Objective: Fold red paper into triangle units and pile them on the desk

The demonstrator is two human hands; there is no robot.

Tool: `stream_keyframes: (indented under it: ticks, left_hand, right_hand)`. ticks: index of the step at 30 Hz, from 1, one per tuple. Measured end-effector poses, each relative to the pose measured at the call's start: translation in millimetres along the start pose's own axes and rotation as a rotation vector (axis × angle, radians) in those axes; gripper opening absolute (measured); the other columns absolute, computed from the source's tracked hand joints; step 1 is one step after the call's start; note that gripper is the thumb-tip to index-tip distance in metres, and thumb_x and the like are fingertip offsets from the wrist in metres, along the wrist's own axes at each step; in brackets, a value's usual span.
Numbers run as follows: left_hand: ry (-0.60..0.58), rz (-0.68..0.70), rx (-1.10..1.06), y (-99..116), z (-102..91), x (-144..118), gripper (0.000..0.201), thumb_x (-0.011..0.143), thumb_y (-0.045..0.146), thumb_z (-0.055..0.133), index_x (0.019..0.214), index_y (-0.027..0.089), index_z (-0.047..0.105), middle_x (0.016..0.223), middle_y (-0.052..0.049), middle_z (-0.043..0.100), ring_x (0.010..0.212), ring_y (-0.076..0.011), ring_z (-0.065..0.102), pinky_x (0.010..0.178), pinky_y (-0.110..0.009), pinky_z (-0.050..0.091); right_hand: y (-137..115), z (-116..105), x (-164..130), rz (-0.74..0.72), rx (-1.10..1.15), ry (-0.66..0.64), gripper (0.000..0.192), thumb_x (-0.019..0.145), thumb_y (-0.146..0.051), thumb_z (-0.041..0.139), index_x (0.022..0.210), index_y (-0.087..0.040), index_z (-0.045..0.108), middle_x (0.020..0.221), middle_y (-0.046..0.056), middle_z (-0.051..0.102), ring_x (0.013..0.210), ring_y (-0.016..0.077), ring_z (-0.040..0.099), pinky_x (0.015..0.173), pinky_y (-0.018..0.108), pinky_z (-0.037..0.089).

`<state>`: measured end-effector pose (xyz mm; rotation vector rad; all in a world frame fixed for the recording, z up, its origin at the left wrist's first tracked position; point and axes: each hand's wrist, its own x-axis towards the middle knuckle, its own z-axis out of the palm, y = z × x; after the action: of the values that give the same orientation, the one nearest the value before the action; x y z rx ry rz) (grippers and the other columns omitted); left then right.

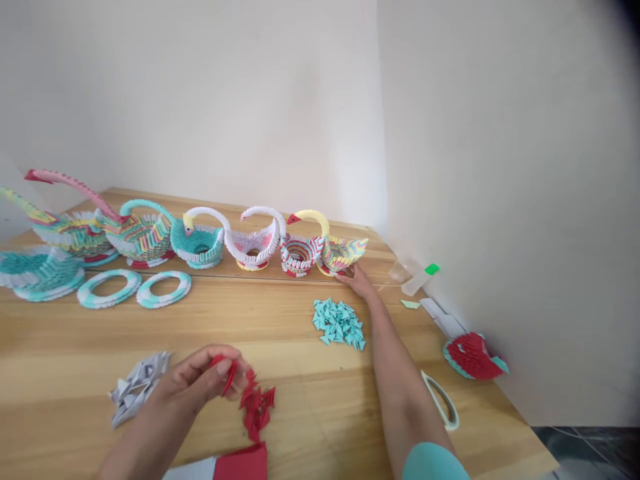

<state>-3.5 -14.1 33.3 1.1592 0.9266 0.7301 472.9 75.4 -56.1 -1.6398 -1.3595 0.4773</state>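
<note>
Fingers (210, 353) were pressed together, and folded red paper (230, 379) was pinched at the tips of the left hand (193, 383)! At its four o'clock, more red pieces (257, 408) were scattered; at nine, a grey pile (147, 373) was heaped. Over to the right hand (360, 283): its fingers were laid against the base of a yellow-necked paper swan (345, 252) at eleven o'clock, though whether anything was gripped there could not be told! Turquoise pieces (338, 321) were piled at that hand's seven.

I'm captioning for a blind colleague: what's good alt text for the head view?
Left hand holds red paper and right hand touches the rightmost swan in a row on a table; grey pile, red pile and turquoise pile lie nearer.
</note>
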Motion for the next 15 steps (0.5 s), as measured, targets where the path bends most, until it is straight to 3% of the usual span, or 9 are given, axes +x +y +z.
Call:
stream_keyframes:
  ticks: [2, 5, 9, 13, 15]
  left_hand:
    - [-0.023, 0.034, -0.014, 18.5, 23.4, 10.4, 0.030, 0.081, 0.045, 0.063, 0.086, 0.016, 0.070, 0.086, -0.008, 0.073, 0.072, -0.0188, 0.065, 0.067, -0.030, 0.053]
    - [-0.085, 0.099, -0.019, 33.6, 67.2, 48.4, 0.024, 0.081, 0.032, 0.061, 0.093, 0.012, 0.070, 0.093, -0.011, 0.073, 0.073, -0.0185, 0.066, 0.064, -0.029, 0.055]
    - [-0.024, 0.090, 0.106, 24.1, 118.9, 121.0, 0.025, 0.083, 0.010, 0.048, 0.098, 0.007, 0.068, 0.079, -0.010, 0.070, 0.065, -0.0130, 0.064, 0.055, -0.021, 0.052]
    - [-0.041, 0.105, 0.184, 11.3, 155.9, 176.3, 0.022, 0.078, 0.006, 0.051, 0.088, 0.007, 0.070, 0.114, -0.014, 0.066, 0.056, -0.0066, 0.061, 0.042, -0.015, 0.045]
    - [-0.045, 0.119, 0.237, 7.9, 170.2, 193.9, 0.022, 0.076, 0.005, 0.053, 0.086, 0.009, 0.072, 0.119, -0.013, 0.065, 0.056, -0.0064, 0.062, 0.041, -0.015, 0.045]
  right_hand:
    - [1.7, 1.5, 0.1, 0.001, 0.000, 0.010, 0.065, 0.068, -0.034, 0.079, 0.125, -0.021, 0.051, 0.131, 0.012, 0.061, 0.120, 0.0265, 0.058, 0.103, 0.047, 0.043]
    - [1.2, 3.3, -1.2, 0.001, -0.015, 0.027, 0.063, 0.068, -0.036, 0.079, 0.123, -0.020, 0.052, 0.126, 0.012, 0.065, 0.117, 0.0272, 0.059, 0.102, 0.047, 0.044]
    - [-0.4, 3.3, -3.5, -0.002, -0.063, 0.054, 0.062, 0.069, -0.037, 0.079, 0.122, -0.020, 0.052, 0.124, 0.010, 0.066, 0.115, 0.0273, 0.061, 0.100, 0.046, 0.045]
    - [0.3, 2.0, -4.6, 0.010, -0.117, 0.076, 0.061, 0.068, -0.039, 0.079, 0.121, -0.022, 0.054, 0.122, 0.009, 0.067, 0.115, 0.0283, 0.061, 0.099, 0.046, 0.046]
    - [0.2, 1.2, -5.0, 0.023, -0.139, 0.082, 0.061, 0.068, -0.041, 0.080, 0.120, -0.023, 0.054, 0.121, 0.008, 0.067, 0.115, 0.0290, 0.061, 0.099, 0.046, 0.046]
